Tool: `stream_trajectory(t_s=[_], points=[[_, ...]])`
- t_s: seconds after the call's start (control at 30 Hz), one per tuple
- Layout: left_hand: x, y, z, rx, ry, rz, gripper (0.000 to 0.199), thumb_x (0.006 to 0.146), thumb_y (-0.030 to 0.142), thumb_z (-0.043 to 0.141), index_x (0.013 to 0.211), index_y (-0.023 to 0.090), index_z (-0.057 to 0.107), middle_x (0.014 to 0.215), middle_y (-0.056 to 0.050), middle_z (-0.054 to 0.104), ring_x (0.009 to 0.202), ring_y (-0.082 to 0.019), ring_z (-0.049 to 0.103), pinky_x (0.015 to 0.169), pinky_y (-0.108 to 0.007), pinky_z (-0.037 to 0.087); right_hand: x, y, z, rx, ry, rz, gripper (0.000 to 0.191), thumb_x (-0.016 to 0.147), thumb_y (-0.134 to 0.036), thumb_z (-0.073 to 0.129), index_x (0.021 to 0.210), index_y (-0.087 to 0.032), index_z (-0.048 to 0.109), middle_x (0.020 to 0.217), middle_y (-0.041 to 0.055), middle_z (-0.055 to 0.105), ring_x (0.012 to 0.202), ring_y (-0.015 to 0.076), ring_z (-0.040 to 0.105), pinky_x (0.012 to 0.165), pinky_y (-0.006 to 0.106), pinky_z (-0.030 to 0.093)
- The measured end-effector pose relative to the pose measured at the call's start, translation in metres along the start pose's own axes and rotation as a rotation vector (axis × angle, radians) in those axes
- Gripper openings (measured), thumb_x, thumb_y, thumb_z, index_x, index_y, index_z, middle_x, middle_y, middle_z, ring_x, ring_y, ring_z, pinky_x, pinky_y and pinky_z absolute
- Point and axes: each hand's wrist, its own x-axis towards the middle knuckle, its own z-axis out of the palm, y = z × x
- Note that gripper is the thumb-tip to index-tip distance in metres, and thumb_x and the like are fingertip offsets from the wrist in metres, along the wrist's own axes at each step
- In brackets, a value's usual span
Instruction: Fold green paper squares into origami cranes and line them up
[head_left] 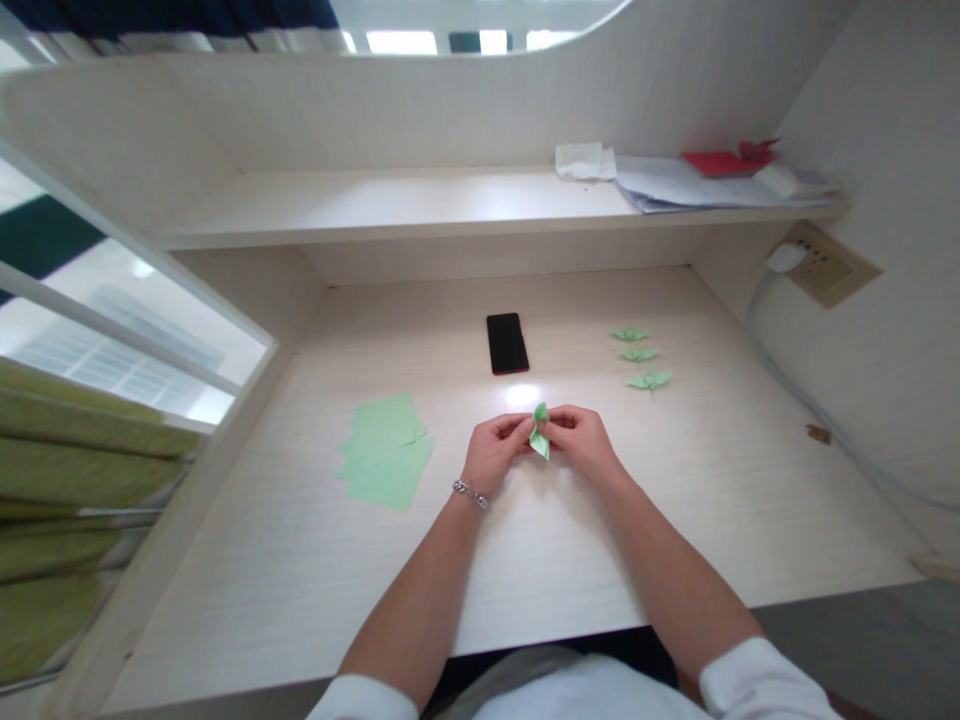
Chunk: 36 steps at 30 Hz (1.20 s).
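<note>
Between my two hands is a small folded green paper crane (pixel 540 442), its paper wings or flaps pointing up and down. My left hand (pixel 495 450) pinches it from the left with thumb and fingers; a chain bracelet (pixel 471 494) circles that wrist. From the right, my right hand (pixel 581 437) pinches the same paper, thumb towards me. The fingertips hide part of the folds. Several flat green paper sheets (pixel 386 450) lie fanned out left of my hands. Three finished-looking green paper cranes (pixel 637 356) stand in a column at the right.
A black phone (pixel 508 344) lies beyond my hands. On the shelf (pixel 375 205) are papers (pixel 675 185), a crumpled tissue (pixel 585 161) and a red folded paper piece (pixel 757 152). A white cable (pixel 795 390) runs from the wall socket (pixel 829 265) down the right side.
</note>
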Motion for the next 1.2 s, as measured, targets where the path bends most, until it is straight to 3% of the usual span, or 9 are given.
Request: stream_trajectory(t_s=[0.13, 0.37, 0.57, 0.8, 1.07, 1.2], points=[[0.0, 0.0, -0.003, 0.012, -0.04, -0.01, 0.047, 0.065, 0.042, 0.078, 0.101, 0.012, 0.071, 0.092, -0.012, 0.073, 0.078, -0.02, 0.067, 0.071, -0.032, 0.055, -0.001, -0.002, 0.001, -0.012, 0.009, -0.002, 0.035, 0.06, -0.039, 0.078, 0.083, -0.014, 0.071, 0.074, 0.0073, 0.072, 0.063, 0.0195, 0.067, 0.056, 0.029, 0.055], [0.002, -0.006, 0.0, 0.01, 0.001, 0.014, 0.043, 0.066, 0.04, 0.077, 0.099, 0.012, 0.072, 0.09, -0.011, 0.073, 0.076, -0.019, 0.067, 0.07, -0.031, 0.055, -0.003, -0.004, 0.002, -0.103, 0.026, -0.049, 0.03, 0.062, -0.033, 0.076, 0.083, -0.013, 0.071, 0.071, 0.007, 0.071, 0.062, 0.0191, 0.066, 0.056, 0.028, 0.055], [0.004, -0.01, -0.001, 0.051, 0.101, 0.069, 0.037, 0.068, 0.041, 0.075, 0.092, 0.013, 0.073, 0.089, -0.01, 0.072, 0.074, -0.017, 0.066, 0.066, -0.029, 0.054, -0.001, -0.001, 0.003, -0.02, -0.034, -0.005, 0.035, 0.065, -0.041, 0.074, 0.087, -0.014, 0.073, 0.078, 0.0076, 0.073, 0.064, 0.0184, 0.067, 0.061, 0.03, 0.056], [0.001, -0.008, 0.007, 0.112, 0.204, 0.107, 0.034, 0.069, 0.043, 0.074, 0.087, 0.014, 0.072, 0.079, -0.006, 0.071, 0.067, -0.016, 0.065, 0.057, -0.025, 0.053, 0.0, 0.002, 0.005, 0.006, 0.021, 0.002, 0.033, 0.065, -0.04, 0.076, 0.085, -0.014, 0.073, 0.074, 0.0072, 0.072, 0.059, 0.017, 0.065, 0.059, 0.029, 0.055], [0.003, -0.01, 0.003, -0.015, 0.062, 0.013, 0.044, 0.066, 0.039, 0.078, 0.1, 0.012, 0.069, 0.072, -0.006, 0.07, 0.059, -0.014, 0.064, 0.057, -0.027, 0.054, 0.0, 0.003, 0.003, 0.017, 0.031, -0.023, 0.028, 0.067, -0.038, 0.073, 0.082, -0.014, 0.074, 0.073, 0.0068, 0.072, 0.063, 0.019, 0.066, 0.061, 0.031, 0.056], [0.003, -0.011, 0.001, -0.001, 0.069, -0.001, 0.044, 0.066, 0.037, 0.078, 0.1, 0.011, 0.07, 0.076, -0.009, 0.072, 0.062, -0.016, 0.065, 0.059, -0.028, 0.055, 0.0, 0.003, 0.003, 0.002, 0.026, -0.024, 0.027, 0.068, -0.036, 0.073, 0.082, -0.014, 0.074, 0.075, 0.0074, 0.072, 0.064, 0.0198, 0.067, 0.061, 0.031, 0.057]])
